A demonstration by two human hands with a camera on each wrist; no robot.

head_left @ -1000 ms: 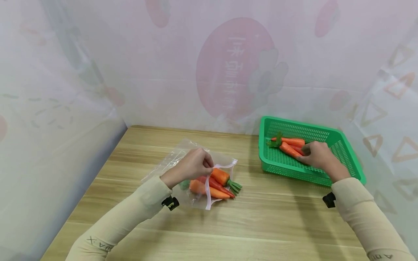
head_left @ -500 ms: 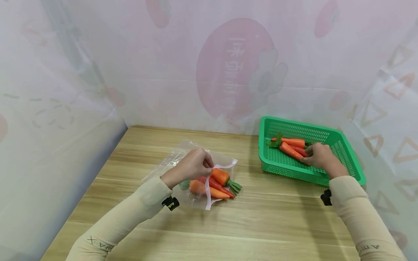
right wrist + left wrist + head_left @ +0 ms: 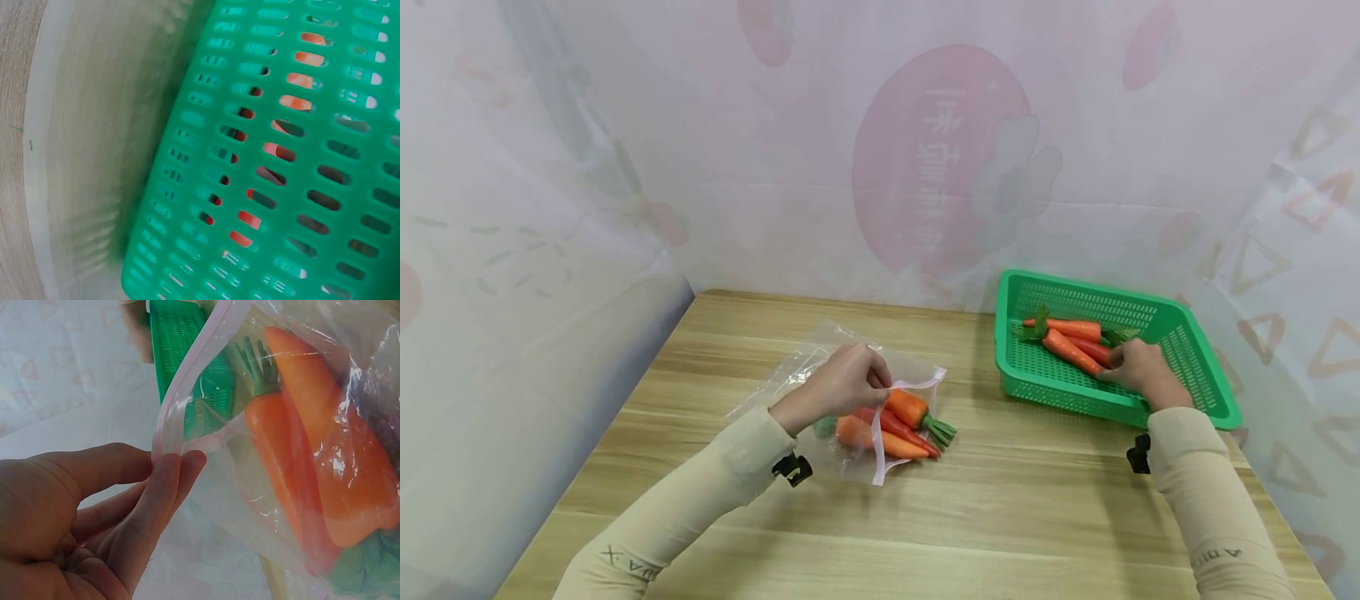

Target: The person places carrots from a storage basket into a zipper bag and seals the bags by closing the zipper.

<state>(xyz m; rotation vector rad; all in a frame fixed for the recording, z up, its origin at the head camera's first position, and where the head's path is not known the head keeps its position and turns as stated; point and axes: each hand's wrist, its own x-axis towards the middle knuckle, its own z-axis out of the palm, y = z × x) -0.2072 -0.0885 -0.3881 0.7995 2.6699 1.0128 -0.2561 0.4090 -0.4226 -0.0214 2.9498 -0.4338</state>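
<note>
My left hand (image 3: 847, 379) pinches the edge of a clear zip bag (image 3: 878, 450) between thumb and fingers, and its mouth gapes toward the right. Inside lie an orange carrot (image 3: 272, 447) with green stems, a long red vegetable (image 3: 904, 430) and another carrot (image 3: 337, 444); their ends stick out of the mouth in the head view. My right hand (image 3: 1146, 375) reaches into the green basket (image 3: 1213, 383), fingers bent at the lower ends of a carrot (image 3: 1070, 352) and a red chili-like vegetable (image 3: 1092, 350). The basket wall mostly hides this hand in the right wrist view.
Another carrot (image 3: 1071, 328) lies at the back of the basket, with green leaves (image 3: 1117, 337) to its right. A wooden tabletop (image 3: 985, 517) bears bag and basket. Printed cloth walls (image 3: 775, 233) stand behind and at both sides.
My right hand has shifted slightly right and toward me inside the basket, uncovering more of the carrot, the red vegetable and the green leaves. The left hand and bag have stayed put.
</note>
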